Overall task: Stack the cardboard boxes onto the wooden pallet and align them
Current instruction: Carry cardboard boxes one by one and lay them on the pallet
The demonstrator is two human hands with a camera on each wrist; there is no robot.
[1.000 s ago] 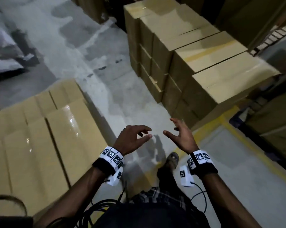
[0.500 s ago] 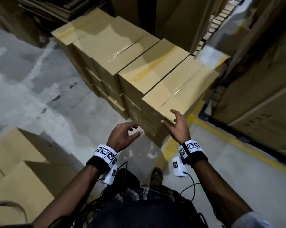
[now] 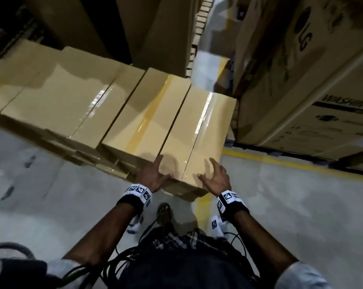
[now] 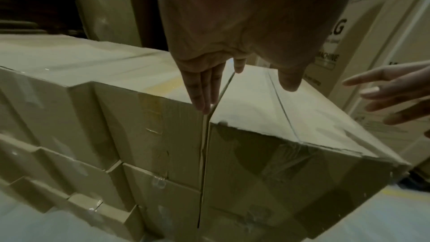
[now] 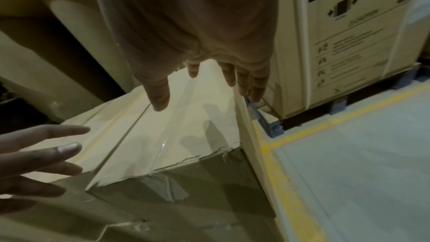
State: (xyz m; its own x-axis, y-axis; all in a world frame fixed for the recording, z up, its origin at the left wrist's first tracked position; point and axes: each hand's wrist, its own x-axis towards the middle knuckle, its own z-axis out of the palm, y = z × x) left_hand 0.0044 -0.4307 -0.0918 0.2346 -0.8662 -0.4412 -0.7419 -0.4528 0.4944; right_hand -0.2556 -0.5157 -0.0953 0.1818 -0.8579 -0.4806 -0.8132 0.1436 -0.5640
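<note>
Top-layer end cardboard box (image 3: pixel 199 134), taped along its centre seam, sits at the corner of the stacked boxes (image 3: pixel 57 101), flush against the neighbouring top box (image 3: pixel 143 115) with only a thin seam between them. Left hand (image 3: pixel 153 174) spread wide, fingers straight, at the near left edge of the end box; in the left wrist view its fingers (image 4: pixel 200 87) lie over the seam between the two boxes, contact unclear. Right hand (image 3: pixel 215 176) also spread wide, fingers straight, above the near right part of the end box top; right wrist view shows the fingers (image 5: pixel 242 78) reaching past the box's right edge, thumb over the top. Neither hand holds anything. Right of the end box: a large washing machine carton (image 3: pixel 301 80) on a dark base. A yellow floor line (image 3: pixel 280 161) runs from the end box's near right corner along the concrete floor (image 3: pixel 291 215). Pallet not visible.
</note>
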